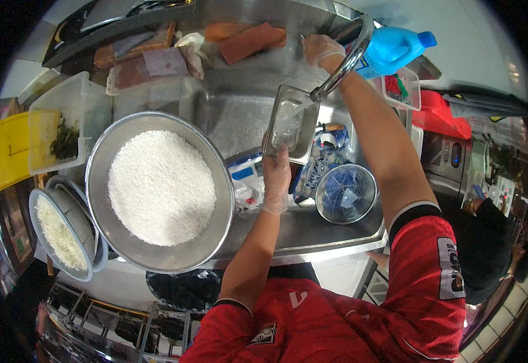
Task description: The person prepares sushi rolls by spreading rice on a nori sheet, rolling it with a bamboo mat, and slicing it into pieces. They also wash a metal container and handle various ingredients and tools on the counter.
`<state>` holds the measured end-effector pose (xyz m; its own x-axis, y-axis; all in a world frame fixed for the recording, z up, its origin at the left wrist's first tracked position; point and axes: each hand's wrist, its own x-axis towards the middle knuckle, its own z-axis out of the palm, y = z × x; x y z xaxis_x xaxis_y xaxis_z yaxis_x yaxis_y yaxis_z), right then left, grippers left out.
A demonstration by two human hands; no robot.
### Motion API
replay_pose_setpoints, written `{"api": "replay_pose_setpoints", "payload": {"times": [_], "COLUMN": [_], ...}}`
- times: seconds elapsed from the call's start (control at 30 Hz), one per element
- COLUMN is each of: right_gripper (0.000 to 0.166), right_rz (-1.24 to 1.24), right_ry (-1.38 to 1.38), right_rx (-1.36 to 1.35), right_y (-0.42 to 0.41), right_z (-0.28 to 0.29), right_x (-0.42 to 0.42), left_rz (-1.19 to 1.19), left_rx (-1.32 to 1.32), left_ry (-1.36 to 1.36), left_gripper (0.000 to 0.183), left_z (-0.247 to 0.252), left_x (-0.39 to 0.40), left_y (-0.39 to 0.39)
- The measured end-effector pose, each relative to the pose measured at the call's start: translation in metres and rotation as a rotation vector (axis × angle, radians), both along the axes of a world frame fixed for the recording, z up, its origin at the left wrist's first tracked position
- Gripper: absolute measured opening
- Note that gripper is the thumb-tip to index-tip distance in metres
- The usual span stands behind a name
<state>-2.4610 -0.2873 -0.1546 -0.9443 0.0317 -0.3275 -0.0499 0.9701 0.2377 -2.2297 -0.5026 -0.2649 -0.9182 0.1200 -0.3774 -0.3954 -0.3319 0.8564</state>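
Observation:
My left hand (pixel 277 181), in a clear glove, grips the near end of a small rectangular stainless steel pan (pixel 309 131) over the sink (pixel 232 113). Water runs from the curved chrome tap spout (pixel 357 59) into the pan and collects there. Reaching past the spout, my gloved right hand (pixel 322 49) closes around a small metal tap handle (pixel 302 37) at the back; only its tip shows. Left of the sink's middle sits a wide steel bowl (pixel 92 190) holding white rice-like grains (pixel 162 188).
A wire strainer (pixel 345 194) and printed plastic bags (pixel 313 174) lie in the sink. Shredded white food fills a grey colander (pixel 75 227). A clear tub (pixel 82 131) stands far left. Sharpening stones (pixel 250 43) and a blue jug (pixel 388 50) line the back. Another person (pixel 481 245) is at right.

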Motion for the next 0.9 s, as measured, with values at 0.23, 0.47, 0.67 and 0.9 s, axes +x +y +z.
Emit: {"api": "replay_pose_setpoints", "payload": {"times": [0.23,0.47,0.67,0.9], "right_gripper": [0.046,0.041,0.027,0.025], "right_rz": [-0.035,-0.03,0.089,0.094], "right_ry": [0.012,-0.027,0.127,0.1], "right_rx": [-0.028,0.062,0.054,0.024], "right_y": [0.004,0.001,0.02,0.014], "right_z": [-0.004,-0.009,-0.029,-0.024], "right_x": [-0.007,-0.004,-0.003,-0.004], "left_rz": [0.018,0.036,0.043,0.088], "left_rx": [-0.009,-0.006,0.006,0.011], "left_ry": [0.043,0.033,0.042,0.08], "left_gripper": [0.046,0.04,0.035,0.038], "left_z": [-0.015,-0.001,-0.015,-0.032], "left_x": [0.005,0.003,0.007,0.01], "left_y": [0.005,0.007,0.011,0.013]}}
